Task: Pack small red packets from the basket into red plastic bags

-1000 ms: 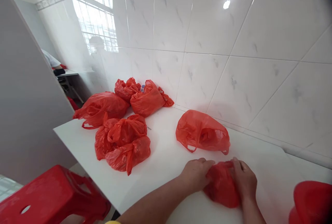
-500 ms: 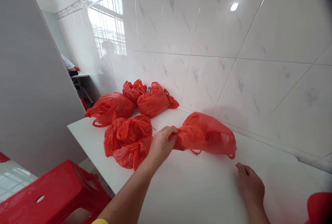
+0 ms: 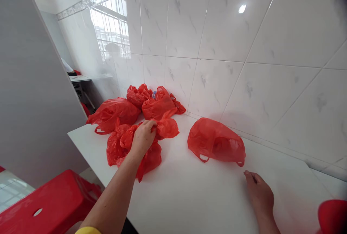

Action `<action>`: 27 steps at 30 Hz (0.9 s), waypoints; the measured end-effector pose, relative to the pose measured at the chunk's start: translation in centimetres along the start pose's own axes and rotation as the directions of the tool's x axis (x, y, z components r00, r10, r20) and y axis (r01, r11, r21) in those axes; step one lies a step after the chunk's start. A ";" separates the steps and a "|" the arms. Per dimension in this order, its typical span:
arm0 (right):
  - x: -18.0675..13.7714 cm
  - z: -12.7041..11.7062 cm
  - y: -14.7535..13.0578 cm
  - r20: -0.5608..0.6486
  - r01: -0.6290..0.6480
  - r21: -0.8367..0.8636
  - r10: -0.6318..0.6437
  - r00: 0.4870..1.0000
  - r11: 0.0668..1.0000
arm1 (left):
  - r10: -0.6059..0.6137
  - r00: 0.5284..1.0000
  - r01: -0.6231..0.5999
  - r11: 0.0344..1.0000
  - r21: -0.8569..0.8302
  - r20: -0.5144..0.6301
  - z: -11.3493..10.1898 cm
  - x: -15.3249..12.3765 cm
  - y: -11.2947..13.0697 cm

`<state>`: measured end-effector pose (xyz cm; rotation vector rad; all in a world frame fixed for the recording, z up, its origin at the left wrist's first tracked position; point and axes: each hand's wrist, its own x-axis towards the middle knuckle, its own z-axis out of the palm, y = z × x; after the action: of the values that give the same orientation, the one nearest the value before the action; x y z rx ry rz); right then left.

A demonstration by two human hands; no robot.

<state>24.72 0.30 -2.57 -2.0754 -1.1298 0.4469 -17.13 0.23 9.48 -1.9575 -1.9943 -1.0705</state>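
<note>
My left hand (image 3: pixel 143 134) is closed on a thin red plastic bag (image 3: pixel 167 128), whose crumpled part sticks out to the right of my fingers. It is above a heap of red plastic bags (image 3: pixel 150 158) and partly covers them. My right hand (image 3: pixel 258 190) rests on the white table with its fingers curled in, and nothing shows between them. Just beyond it, another red plastic bag (image 3: pixel 211 141) lies spread on its side, its handle loops toward me.
Several fuller red bags (image 3: pixel 116 111) stand at the back left, with a bluish bottle top (image 3: pixel 154 94) poking out among them. A tiled wall (image 3: pixel 217 28) borders the white table (image 3: pixel 189 194). Red stools stand at the lower left (image 3: pixel 54 198) and lower right (image 3: pixel 333 216).
My left hand has moved left with a red bag, away from the bag lying at the right and over the heap. My right hand has stayed in place.
</note>
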 end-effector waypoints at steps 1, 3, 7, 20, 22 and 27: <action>0.0 0.0 0.0 0.002 -0.002 0.001 0.002 1.000 1.000 | 0.033 0.997 -0.037 0.998 0.046 0.071 0.6 0.0 -0.4; 0.1 0.0 0.1 0.015 -0.021 -0.003 0.021 1.000 1.000 | 0.073 0.981 -0.092 0.991 0.098 0.182 1.7 -0.1 -1.2; 0.3 0.0 0.1 0.046 -0.043 -0.036 0.045 0.998 0.998 | 0.080 0.969 -0.109 0.987 0.115 0.236 2.6 -1.4 -1.5; 0.5 0.1 0.3 0.035 -0.024 -0.045 0.025 0.999 0.999 | 0.124 0.876 -0.217 0.964 0.151 0.466 3.2 -6.4 -2.0; 0.4 0.2 0.3 0.031 -0.018 -0.041 0.019 0.999 0.999 | 0.142 0.870 -0.223 0.967 0.120 0.471 3.2 -6.0 -3.0; 0.3 0.3 0.2 0.024 -0.012 -0.036 0.012 1.000 0.999 | 0.160 0.877 -0.222 0.971 0.085 0.453 2.7 -4.7 -4.7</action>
<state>24.81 0.55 -2.89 -2.1141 -1.1480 0.4622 -19.82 -1.56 3.09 -2.4258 -1.9442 -0.4528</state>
